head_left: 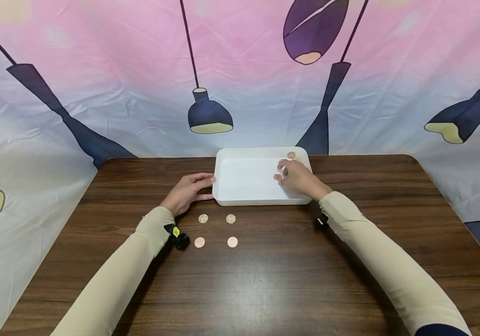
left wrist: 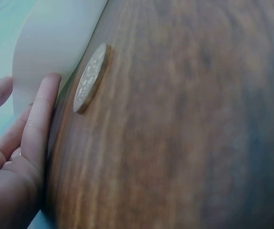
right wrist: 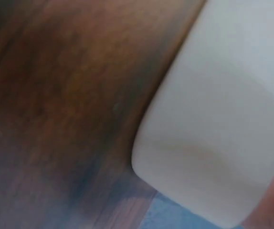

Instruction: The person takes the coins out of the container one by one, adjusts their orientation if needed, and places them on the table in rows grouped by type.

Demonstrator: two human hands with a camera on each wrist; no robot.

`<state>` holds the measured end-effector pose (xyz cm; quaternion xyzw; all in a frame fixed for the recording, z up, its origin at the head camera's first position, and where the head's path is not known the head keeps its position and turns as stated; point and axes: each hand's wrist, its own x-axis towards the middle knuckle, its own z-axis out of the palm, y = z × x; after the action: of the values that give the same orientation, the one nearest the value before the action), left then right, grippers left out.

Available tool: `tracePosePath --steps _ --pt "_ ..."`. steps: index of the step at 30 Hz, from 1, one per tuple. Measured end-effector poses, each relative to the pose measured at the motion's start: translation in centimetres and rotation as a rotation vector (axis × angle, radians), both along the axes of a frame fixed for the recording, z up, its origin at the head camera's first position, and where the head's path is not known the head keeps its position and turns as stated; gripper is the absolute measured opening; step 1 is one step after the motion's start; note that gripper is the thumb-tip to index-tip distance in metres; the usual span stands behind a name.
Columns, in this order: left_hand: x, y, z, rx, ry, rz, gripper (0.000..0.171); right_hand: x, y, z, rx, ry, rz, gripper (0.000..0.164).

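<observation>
A white tray [head_left: 248,179] lies at the table's far edge. My left hand [head_left: 186,192] rests at its left side, fingers extended and touching the tray wall, also seen in the left wrist view beside a coin [left wrist: 91,78]. Inside the tray's right part is my right hand [head_left: 298,178], thumb and forefinger spread apart. A copper-coloured coin [head_left: 278,177] lies by its fingertips, and a gold-coloured coin [head_left: 291,155] sits farther back. The right fingers partly cover that corner. The right wrist view shows mostly the tray's outer wall [right wrist: 208,119].
In front of the tray, two gold-coloured coins, left [head_left: 203,218] and right [head_left: 230,219], lie above two copper-coloured ones, left [head_left: 199,242] and right [head_left: 232,241]. They rest on a dark wooden table [head_left: 265,280]. A printed cloth [head_left: 147,93] hangs behind.
</observation>
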<state>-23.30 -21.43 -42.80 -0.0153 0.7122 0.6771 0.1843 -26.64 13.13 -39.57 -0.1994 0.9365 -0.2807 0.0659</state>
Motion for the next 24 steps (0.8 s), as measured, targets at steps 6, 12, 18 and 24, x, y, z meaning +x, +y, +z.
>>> tracePosePath --steps 6,12,18,24 --pt "0.0 0.1 -0.1 -0.004 0.008 0.009 0.058 0.1 0.7 -0.1 -0.024 -0.061 0.025 0.035" --pt "0.0 0.1 0.0 -0.006 0.007 0.001 0.058 0.0 0.7 -0.2 -0.035 -0.065 0.027 0.036" --pt "0.0 0.1 0.2 -0.004 0.009 0.005 0.059 -0.5 0.6 -0.1 -0.004 -0.083 0.036 0.041" --pt "0.0 -0.1 0.0 0.003 0.008 -0.006 0.061 -0.9 0.5 0.1 -0.004 -0.102 0.027 0.028"
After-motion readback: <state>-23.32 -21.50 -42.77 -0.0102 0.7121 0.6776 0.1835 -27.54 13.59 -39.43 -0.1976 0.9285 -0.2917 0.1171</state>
